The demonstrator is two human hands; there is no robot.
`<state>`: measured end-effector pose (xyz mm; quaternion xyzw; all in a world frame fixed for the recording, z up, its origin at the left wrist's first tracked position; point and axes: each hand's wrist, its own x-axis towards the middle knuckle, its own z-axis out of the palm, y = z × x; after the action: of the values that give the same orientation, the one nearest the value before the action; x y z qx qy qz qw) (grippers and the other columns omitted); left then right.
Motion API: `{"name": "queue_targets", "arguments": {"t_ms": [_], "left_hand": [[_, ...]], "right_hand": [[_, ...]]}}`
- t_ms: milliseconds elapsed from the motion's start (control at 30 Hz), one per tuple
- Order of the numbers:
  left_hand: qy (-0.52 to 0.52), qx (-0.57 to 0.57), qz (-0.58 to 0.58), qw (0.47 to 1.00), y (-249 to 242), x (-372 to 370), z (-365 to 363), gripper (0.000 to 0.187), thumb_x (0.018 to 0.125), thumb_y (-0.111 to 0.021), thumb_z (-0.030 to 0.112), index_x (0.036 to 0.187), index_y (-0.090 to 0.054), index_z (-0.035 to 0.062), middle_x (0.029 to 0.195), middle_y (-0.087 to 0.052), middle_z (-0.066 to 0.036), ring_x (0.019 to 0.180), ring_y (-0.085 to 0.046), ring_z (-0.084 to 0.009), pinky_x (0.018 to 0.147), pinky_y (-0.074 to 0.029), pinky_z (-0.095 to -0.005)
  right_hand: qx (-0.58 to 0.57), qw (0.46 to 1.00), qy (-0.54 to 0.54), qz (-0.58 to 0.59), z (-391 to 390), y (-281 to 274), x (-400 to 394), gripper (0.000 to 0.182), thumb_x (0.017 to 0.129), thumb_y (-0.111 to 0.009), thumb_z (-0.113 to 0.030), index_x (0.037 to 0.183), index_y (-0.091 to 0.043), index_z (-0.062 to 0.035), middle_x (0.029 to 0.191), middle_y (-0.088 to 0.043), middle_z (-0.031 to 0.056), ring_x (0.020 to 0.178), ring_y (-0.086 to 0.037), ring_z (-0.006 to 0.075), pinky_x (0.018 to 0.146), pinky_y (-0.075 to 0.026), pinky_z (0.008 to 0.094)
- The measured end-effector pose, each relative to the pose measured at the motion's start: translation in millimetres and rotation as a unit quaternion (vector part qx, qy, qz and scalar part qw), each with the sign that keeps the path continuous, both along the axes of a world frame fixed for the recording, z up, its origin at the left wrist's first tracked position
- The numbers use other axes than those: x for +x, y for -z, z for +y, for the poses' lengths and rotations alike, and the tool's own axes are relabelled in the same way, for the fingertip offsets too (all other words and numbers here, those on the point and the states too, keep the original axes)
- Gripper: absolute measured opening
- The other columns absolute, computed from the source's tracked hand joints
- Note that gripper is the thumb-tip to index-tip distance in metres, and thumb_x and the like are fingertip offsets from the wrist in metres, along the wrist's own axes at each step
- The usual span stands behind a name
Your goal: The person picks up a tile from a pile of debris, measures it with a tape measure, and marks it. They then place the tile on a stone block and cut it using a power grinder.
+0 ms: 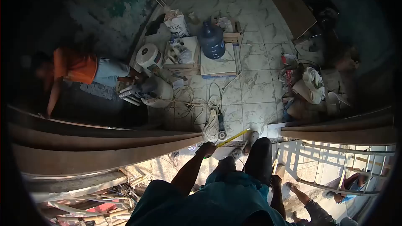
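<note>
My left hand (206,149) is clenched round the near end of a yellow tape (233,138); blade runs out forward and right, over the doorway floor, far end just beside my shoe (253,136); right hand (275,181) is low by my right thigh, can't tell if it grips anything; just past the blade a grinder (221,122) lies on the tiles (255,92), cord (194,104) looped to its left; further in, a bucket (161,93) to the left, a blue jug (212,42) on a flat box (220,63), a sack (176,24) behind; bag (312,86) amid clutter on the right; person in orange shirt (77,65) far left, beyond the wall (104,152); railing (343,190) right, people near it.
</note>
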<state>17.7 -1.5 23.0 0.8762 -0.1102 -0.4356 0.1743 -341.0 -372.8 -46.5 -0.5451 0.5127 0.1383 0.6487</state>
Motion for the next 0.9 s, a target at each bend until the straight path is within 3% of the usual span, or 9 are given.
{"name": "queue_targets", "arguments": {"t_ms": [100, 300, 367, 633, 667, 700, 767, 800, 900], "left_hand": [[-0.069, -0.098, -0.038, 0.992, -19, 80, -147, 0.025, 0.087, -0.051, 0.026, 0.083, -0.067, 0.0073, 0.081, -0.067, -0.020, 0.074, -0.066, -0.0397, 0.071, -0.051, -0.0502], [0.107, -0.105, -0.168, 0.974, 11, 163, -193, 0.021, 0.087, -0.056, 0.026, 0.084, -0.068, 0.0078, 0.080, -0.069, -0.014, 0.077, -0.067, -0.0326, 0.064, -0.053, -0.0433], [0.055, 0.018, -0.009, 0.998, 8, 169, -186, 0.024, 0.087, -0.054, 0.028, 0.090, -0.069, 0.0097, 0.084, -0.069, -0.013, 0.079, -0.067, -0.0336, 0.066, -0.052, -0.0453], [-0.034, 0.062, -0.005, 0.997, -33, 193, -148, 0.031, 0.091, -0.057, 0.034, 0.085, -0.070, 0.0058, 0.078, -0.068, -0.014, 0.074, -0.064, -0.0275, 0.065, -0.047, -0.0388], [-0.268, 0.016, 0.114, 0.957, -60, 207, -166, 0.030, 0.091, -0.059, 0.030, 0.081, -0.069, 0.0035, 0.068, -0.064, -0.011, 0.062, -0.059, -0.0209, 0.060, -0.044, -0.0361], [-0.323, 0.037, 0.155, 0.933, -64, 223, -181, 0.027, 0.092, -0.060, 0.025, 0.078, -0.067, 0.0028, 0.062, -0.059, -0.007, 0.056, -0.053, -0.0156, 0.057, -0.041, -0.0332], [-0.416, -0.052, 0.162, 0.893, -74, 249, -208, 0.024, 0.094, -0.058, 0.015, 0.074, -0.064, 0.0021, 0.061, -0.056, -0.004, 0.052, -0.047, -0.0136, 0.052, -0.037, -0.0327], [-0.488, -0.117, 0.213, 0.839, -50, 256, -211, 0.024, 0.094, -0.056, 0.013, 0.073, -0.064, 0.0030, 0.061, -0.056, -0.005, 0.054, -0.049, -0.0131, 0.055, -0.038, -0.0325], [-0.268, -0.059, 0.099, 0.956, -44, 307, -256, 0.023, 0.092, -0.055, 0.016, 0.074, -0.064, 0.0052, 0.060, -0.053, -0.001, 0.050, -0.042, -0.0115, 0.052, -0.033, -0.0310]], "right_hand": [[-0.209, 0.951, -0.210, -0.091, -122, 56, 18, 0.022, 0.088, -0.059, -0.027, 0.081, -0.066, -0.0071, 0.068, -0.061, 0.0043, 0.053, -0.057, 0.0175, 0.046, -0.043, 0.0332], [-0.094, 0.933, -0.344, 0.055, -154, -6, 193, 0.015, 0.088, -0.059, -0.021, 0.086, -0.066, -0.0086, 0.070, -0.061, 0.0052, 0.053, -0.059, 0.0188, 0.047, -0.044, 0.0334], [-0.072, 0.927, -0.359, 0.079, -197, -23, 245, 0.014, 0.088, -0.059, -0.022, 0.088, -0.065, -0.0089, 0.071, -0.061, 0.0056, 0.053, -0.059, 0.0190, 0.047, -0.044, 0.0335], [0.114, 0.990, -0.060, -0.060, -362, -2, 449, 0.028, 0.100, -0.046, -0.029, 0.109, -0.055, -0.0039, 0.097, -0.066, 0.0090, 0.064, -0.058, 0.0107, 0.045, -0.038, 0.0193], [0.308, 0.922, 0.202, -0.120, -386, 86, 438, 0.024, 0.101, -0.044, -0.027, 0.108, -0.055, -0.0066, 0.101, -0.065, 0.0089, 0.075, -0.063, 0.0132, 0.049, -0.043, 0.0195], [0.455, 0.837, 0.147, -0.264, -383, 51, 469, 0.021, 0.100, -0.046, -0.026, 0.108, -0.055, -0.0083, 0.099, -0.066, 0.0117, 0.077, -0.066, 0.0175, 0.052, -0.047, 0.0226], [0.078, 0.996, -0.041, -0.016, -343, -118, 571, 0.015, 0.089, -0.061, -0.025, 0.093, -0.060, -0.0103, 0.074, -0.061, 0.0040, 0.061, -0.061, 0.0143, 0.051, -0.045, 0.0261], [0.058, 0.993, -0.097, -0.024, -348, -112, 579, 0.020, 0.085, -0.066, -0.022, 0.096, -0.063, -0.0057, 0.077, -0.066, 0.0060, 0.060, -0.063, 0.0148, 0.051, -0.048, 0.0276], [-0.053, 0.983, -0.164, -0.060, -357, -71, 587, 0.021, 0.083, -0.065, -0.022, 0.095, -0.063, -0.0051, 0.077, -0.065, 0.0073, 0.062, -0.065, 0.0175, 0.050, -0.049, 0.0304]]}}
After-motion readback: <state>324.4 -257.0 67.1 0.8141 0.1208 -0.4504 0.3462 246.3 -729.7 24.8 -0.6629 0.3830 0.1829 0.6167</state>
